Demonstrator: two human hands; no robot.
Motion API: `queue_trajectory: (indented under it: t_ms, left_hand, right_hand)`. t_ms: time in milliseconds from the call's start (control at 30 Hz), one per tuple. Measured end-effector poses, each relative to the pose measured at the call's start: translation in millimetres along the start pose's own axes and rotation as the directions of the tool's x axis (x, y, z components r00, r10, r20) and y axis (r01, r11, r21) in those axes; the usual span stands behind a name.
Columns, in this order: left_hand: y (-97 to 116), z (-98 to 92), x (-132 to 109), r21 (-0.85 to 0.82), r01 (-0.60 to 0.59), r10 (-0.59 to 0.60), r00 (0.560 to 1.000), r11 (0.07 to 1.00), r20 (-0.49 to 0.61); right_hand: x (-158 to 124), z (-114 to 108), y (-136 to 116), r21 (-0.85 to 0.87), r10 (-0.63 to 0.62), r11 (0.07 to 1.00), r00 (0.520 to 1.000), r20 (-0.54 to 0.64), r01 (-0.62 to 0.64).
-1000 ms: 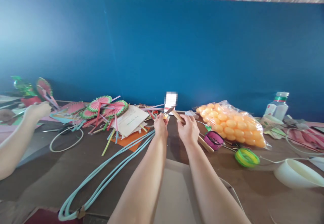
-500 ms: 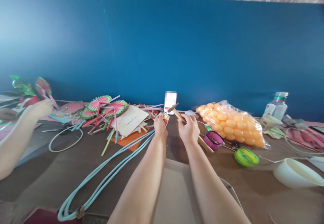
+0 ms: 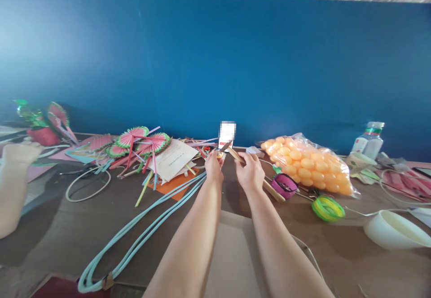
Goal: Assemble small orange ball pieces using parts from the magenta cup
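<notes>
My left hand [image 3: 214, 166] is pinched shut on a small yellow-orange piece [image 3: 219, 154] held just above the brown table [image 3: 67, 239]. My right hand [image 3: 249, 172] is closed round the wooden handle of a small hammer [image 3: 235, 154], whose dark head points at the piece in the left fingers. Both hands are close together at the middle of the table, far from me. The handle runs down to the right past the wrist.
A bag of orange balls [image 3: 308, 163] lies to the right, with a purple tape roll [image 3: 284, 185], green tape roll [image 3: 328, 208], white bowl [image 3: 392, 230] and water bottle [image 3: 368, 141]. Pink-green paper fans [image 3: 141, 140], papers, light blue hoops [image 3: 141, 235] lie left. Another person's arm [image 3: 13, 176] reaches in.
The hammer head has dipped slightly towards the piece in my left hand. The other person's hand at the left has drawn back leftwards and lower.
</notes>
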State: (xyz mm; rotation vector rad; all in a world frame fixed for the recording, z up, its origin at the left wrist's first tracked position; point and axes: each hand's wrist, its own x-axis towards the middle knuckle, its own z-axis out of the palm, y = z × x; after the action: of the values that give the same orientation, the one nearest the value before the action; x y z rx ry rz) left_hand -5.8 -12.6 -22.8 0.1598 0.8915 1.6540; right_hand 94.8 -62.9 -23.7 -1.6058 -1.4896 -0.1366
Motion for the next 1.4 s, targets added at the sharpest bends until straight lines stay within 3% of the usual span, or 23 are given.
queue_trajectory:
  t_ms: [167, 333, 533, 767, 967, 1400]
  left_hand:
    - [-0.9, -0.3, 2.4, -0.025, 0.01, -0.01, 1.0, 1.0, -0.016]
    - [-0.7, -0.7, 4.2, -0.044, 0.032, -0.033, 0.999, 0.999, -0.024]
    - [1.7, 0.1, 0.9, -0.09, 0.053, -0.054, 0.998, 0.995, -0.014]
    - [4.5, 1.4, -3.4, -0.103, 0.073, -0.074, 0.997, 0.992, -0.006]
    - [4.2, 2.3, -3.2, -0.102, 0.077, -0.079, 0.997, 0.992, -0.01]
    - [6.0, 3.0, -4.2, -0.106, 0.088, -0.09, 0.996, 0.991, -0.021]
  right_hand:
    - [-0.7, 0.6, -0.4, 0.019, 0.018, 1.0, 0.998, -0.066, -0.016]
    - [-1.2, 1.5, -0.1, 0.008, 0.017, 1.0, 1.0, -0.002, -0.017]
    - [-0.4, -1.5, -2.8, 0.037, 0.056, 0.998, 0.997, -0.061, -0.053]
    - [-0.4, -1.9, -3.2, 0.031, 0.04, 0.999, 0.999, -0.014, -0.039]
    - [1.3, -2.7, -2.4, 0.058, 0.05, 0.997, 0.995, -0.083, -0.046]
    - [0.5, -3.3, -3.6, 0.034, 0.024, 0.999, 1.0, 0.0, -0.024]
